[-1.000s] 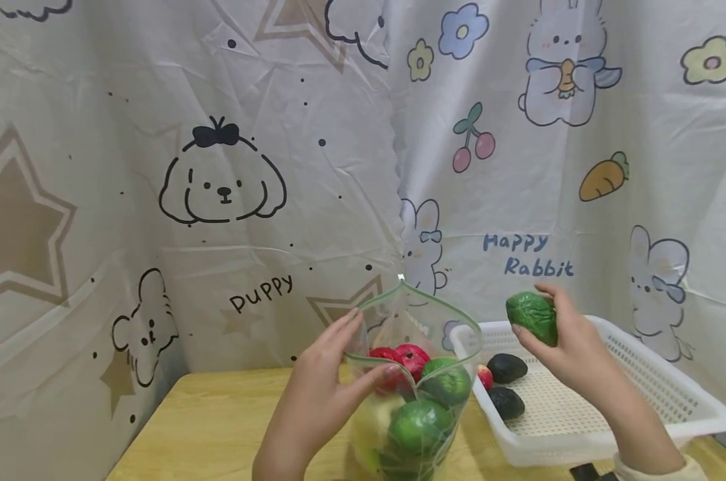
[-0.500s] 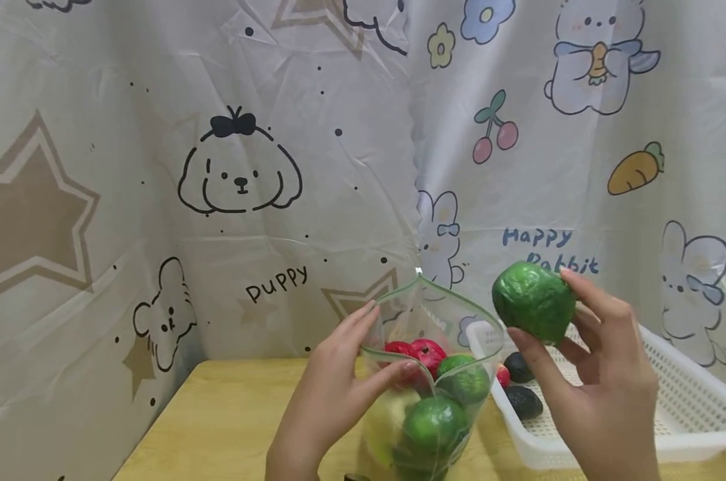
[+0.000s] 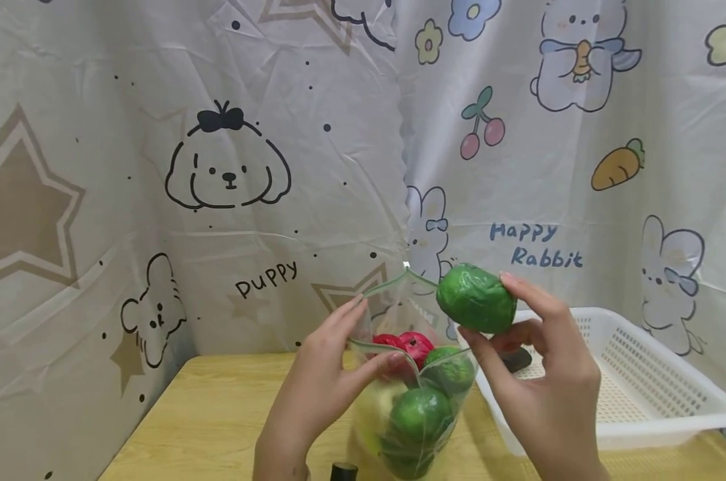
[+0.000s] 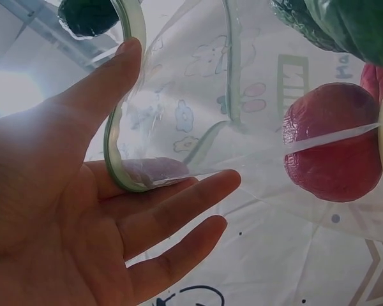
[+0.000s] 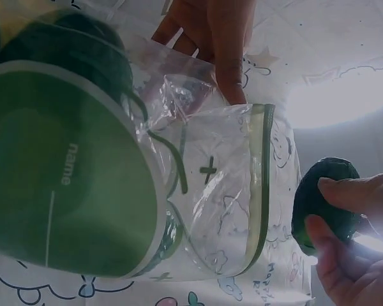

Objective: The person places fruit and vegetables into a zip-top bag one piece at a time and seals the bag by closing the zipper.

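Note:
A clear zip bag (image 3: 423, 374) with a green rim stands upright on the table, its mouth spread wide. Inside it lie red fruits (image 3: 415, 346), round green fruits (image 3: 421, 413) and something yellow. My left hand (image 3: 323, 374) holds the bag's rim at its left side, thumb at the front edge; the left wrist view shows the rim (image 4: 124, 185) between thumb and fingers. Just above the mouth's right side, my right hand (image 3: 549, 374) grips a large wrinkled green fruit (image 3: 475, 298) between thumb and fingers. In the right wrist view that fruit (image 5: 325, 204) is outside the bag.
A white perforated basket (image 3: 651, 427) stands at the right on the wooden table (image 3: 218, 401), with a dark fruit (image 3: 517, 359) partly hidden behind my right hand. A small black object (image 3: 343, 471) shows at the bottom edge. A printed curtain (image 3: 266, 234) hangs behind.
My right hand has carried the green fruit left from over the basket to the bag's mouth. The left hand keeps its hold on the rim. The head view has shifted slightly.

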{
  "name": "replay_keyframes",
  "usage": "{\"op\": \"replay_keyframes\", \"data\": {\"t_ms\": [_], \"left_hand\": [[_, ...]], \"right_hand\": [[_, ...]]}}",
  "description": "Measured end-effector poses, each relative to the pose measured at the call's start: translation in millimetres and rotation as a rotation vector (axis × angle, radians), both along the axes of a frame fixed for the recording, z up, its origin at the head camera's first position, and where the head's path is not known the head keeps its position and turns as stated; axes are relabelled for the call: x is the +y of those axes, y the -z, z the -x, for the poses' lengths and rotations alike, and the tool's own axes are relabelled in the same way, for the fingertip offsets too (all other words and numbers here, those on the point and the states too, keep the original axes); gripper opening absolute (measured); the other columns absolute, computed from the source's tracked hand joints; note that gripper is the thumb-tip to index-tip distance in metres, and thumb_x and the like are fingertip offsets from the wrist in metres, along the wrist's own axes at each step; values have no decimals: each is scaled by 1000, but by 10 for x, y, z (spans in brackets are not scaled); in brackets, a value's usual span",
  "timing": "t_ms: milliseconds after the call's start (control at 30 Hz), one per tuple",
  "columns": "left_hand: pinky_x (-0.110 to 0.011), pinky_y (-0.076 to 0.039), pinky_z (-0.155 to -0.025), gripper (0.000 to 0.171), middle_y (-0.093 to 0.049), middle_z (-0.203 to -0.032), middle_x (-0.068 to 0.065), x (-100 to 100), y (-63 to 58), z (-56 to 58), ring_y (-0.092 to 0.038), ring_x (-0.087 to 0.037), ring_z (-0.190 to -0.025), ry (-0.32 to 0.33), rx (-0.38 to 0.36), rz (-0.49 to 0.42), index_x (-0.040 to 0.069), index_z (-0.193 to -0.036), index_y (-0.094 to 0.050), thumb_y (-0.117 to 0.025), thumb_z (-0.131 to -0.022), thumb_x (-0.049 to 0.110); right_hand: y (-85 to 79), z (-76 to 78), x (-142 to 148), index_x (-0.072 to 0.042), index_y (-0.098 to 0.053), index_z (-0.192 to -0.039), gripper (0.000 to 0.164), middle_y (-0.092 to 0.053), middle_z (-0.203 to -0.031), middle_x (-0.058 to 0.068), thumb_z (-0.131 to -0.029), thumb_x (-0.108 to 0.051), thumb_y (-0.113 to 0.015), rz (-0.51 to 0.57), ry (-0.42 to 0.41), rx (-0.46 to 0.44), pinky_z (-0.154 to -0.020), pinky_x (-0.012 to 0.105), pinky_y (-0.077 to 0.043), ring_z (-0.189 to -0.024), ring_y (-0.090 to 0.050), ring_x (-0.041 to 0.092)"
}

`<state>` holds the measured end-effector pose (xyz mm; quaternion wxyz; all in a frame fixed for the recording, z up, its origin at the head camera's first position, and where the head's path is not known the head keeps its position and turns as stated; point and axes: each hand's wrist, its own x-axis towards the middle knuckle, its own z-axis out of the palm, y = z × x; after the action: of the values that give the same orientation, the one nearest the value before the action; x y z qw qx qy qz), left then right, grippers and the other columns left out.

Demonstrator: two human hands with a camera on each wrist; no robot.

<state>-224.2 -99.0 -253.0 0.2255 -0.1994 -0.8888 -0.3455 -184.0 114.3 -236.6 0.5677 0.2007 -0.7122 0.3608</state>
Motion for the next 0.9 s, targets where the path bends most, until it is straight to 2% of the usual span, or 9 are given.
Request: {"op": "replay_keyframes", "data": {"t_ms": [133, 267, 367, 533, 633, 667, 767, 867, 900], "left_hand": [[-47, -43, -105, 76, -45, -146, -1, 21, -1, 10, -41, -17, -129, 8, 1, 4, 15, -139, -45, -62, -78, 57], [-47, -44, -103, 76, -46, -144, -1, 46, 14, 22, -42, -17, -128, 15, 6, -1, 16, -138, -46, -63, -76, 58], [-48, -45, -102, 78, -47, -144, 0, 55, 24, 29, -43, -17, -127, 12, 8, -3, 17, -138, -47, -63, -74, 60], [-48, -43, -104, 79, -45, -145, 0, 50, 14, 30, -42, -17, -129, 12, -6, 3, 18, -138, -46, -62, -75, 61], [-49, -42, -105, 80, -45, -145, 0, 49, 9, 29, -42, -18, -129, 12, -13, -1, 18, -139, -46, -61, -74, 63], [-49, -42, -105, 81, -45, -145, 0, 48, 9, 30, -42, -18, -129, 14, -15, -2, 18, -139, -45, -61, -74, 63], [-49, -41, -105, 81, -44, -146, 0, 41, 15, 34, -42, -18, -129, 18, -16, -3, 18, -139, -45, -61, -74, 64], [-49, -41, -105, 82, -44, -146, -1, 28, 27, 40, -42, -20, -129, 19, -17, 0, 18, -139, -44, -61, -74, 64], [-50, -41, -105, 82, -44, -146, -1, 23, 33, 43, -42, -20, -129, 18, -16, 1, 18, -139, -44, -61, -74, 64]], "right_hand": [[1, 21, 22, -8, -53, -131, 74, -55, -132, 11, -62, 8, -78, -56, -32, -68, -76, 2, -48, -79, -65, 8], [6, 8, 47, -16, -49, -135, 71, -43, -145, 5, -71, 3, -74, -145, -37, -160, -80, 4, -49, -99, -64, 16], [-8, -1, 72, -15, -52, -133, 63, -42, -147, 5, -75, 1, -70, -169, -44, -155, -80, 5, -50, -108, -60, 16], [-33, 19, 170, -11, -58, -126, 53, -47, -142, 7, -76, 4, -67, -154, -44, -116, -81, 3, -48, -113, -55, 16], [-32, 43, 270, -11, -59, -125, 47, -49, -141, 6, -80, 2, -64, -153, -18, -156, -80, 3, -48, -113, -54, 17], [-25, 54, 308, -11, -59, -125, 45, -50, -139, 7, -82, 1, -63, -162, -4, -180, -79, 8, -52, -112, -54, 19], [23, 116, 440, -9, -58, -124, 36, -55, -132, 10, -88, -7, -58, -219, 44, -318, -75, 30, -60, -106, -57, 24], [123, 233, 568, -5, -58, -119, 30, -62, -120, 16, -92, -16, -55, -322, 87, -565, -73, 53, -57, -97, -62, 29], [176, 295, 601, -4, -60, -117, 29, -64, -115, 16, -92, -18, -54, -367, 102, -668, -72, 54, -56, -94, -63, 30]]}}
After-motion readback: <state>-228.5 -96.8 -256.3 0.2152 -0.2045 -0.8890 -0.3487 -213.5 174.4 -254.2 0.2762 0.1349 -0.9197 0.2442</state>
